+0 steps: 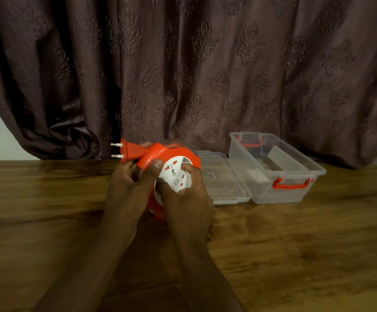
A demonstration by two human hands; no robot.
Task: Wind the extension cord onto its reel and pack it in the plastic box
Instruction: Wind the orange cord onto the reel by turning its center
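The person holds the orange reel (169, 174) upright above the wooden table (48, 199), just in front of the curtain (183, 64). The left hand (127, 183) wraps the reel's rim at about 9 o'clock, thumb lying over the orange edge, fingers curled behind near the plug (129, 152). The right hand (187, 194) pinches the white socket hub (175, 174) from 5 o'clock, thumb and fingers closed on its edge.

The plug sits hard against the housing at 10 o'clock, pins pointing left; no loose cord is visible, so winding looks all but finished (the rim's top edge is blurred, which suggests the hub is turning). I cannot tell whether any slack lies behind the reel.

Recommendation for this step: keep the left hand steady as a brace, turn only the hub with the right, and stop once the plug seats firmly; forcing further could strain the cord at the plug.

The clear plastic box (279, 190) stands open at 3 o'clock of the reel, near but apart, its lid (223, 188) lying flat between the two. A small whitish item inside is too indistinct to name.
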